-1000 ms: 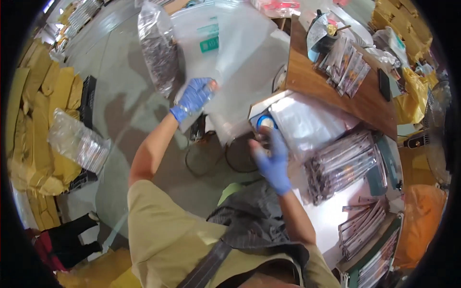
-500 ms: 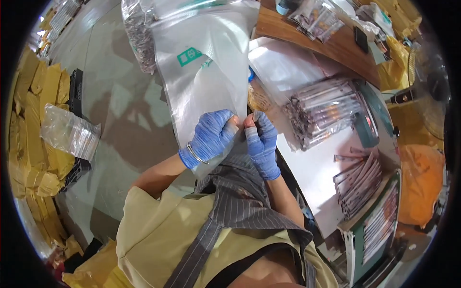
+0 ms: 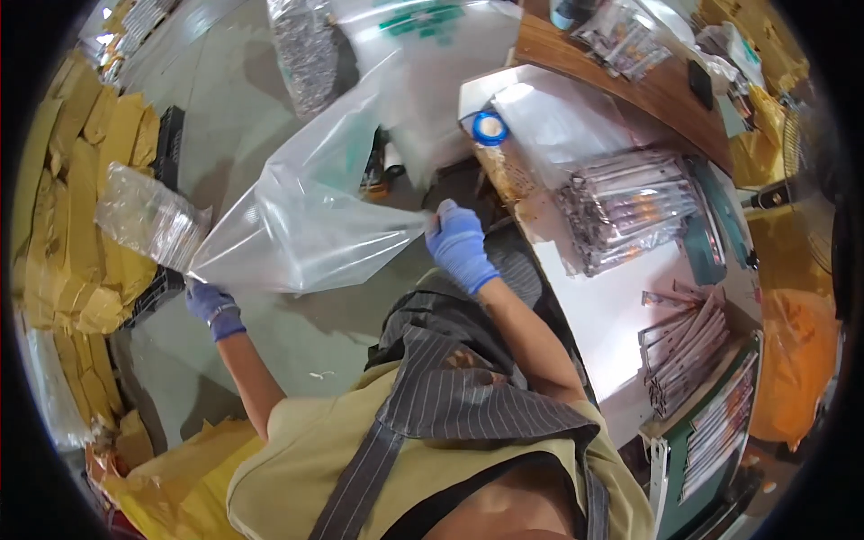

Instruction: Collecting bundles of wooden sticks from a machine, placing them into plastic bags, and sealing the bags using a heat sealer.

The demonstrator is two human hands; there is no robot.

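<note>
A large clear plastic bag [image 3: 297,211] with green print stretches between my two hands, its near edge pulled wide. My left hand [image 3: 214,306], in a blue glove with a metal ring at the wrist, grips one corner out at the left. My right hand [image 3: 461,245], also gloved in blue, is closed on the opposite corner close to the white table. Folds of the bag run up and away from me, where more clear film with green print [image 3: 423,54] lies. The fingertips are partly hidden by the plastic.
On the white table [image 3: 576,315] at the right lie bundled slim packets [image 3: 630,211], a fanned pile of packets [image 3: 688,342] and a blue tape roll [image 3: 489,129]. A green box [image 3: 711,441] holds more packets. Yellow wrapped parcels [image 3: 81,207] are stacked at the left, beside a black crate [image 3: 169,148].
My hands were together in front of me at the bag's edge. They have moved apart, the left one far out to the left, spreading the bag's edge wide.
</note>
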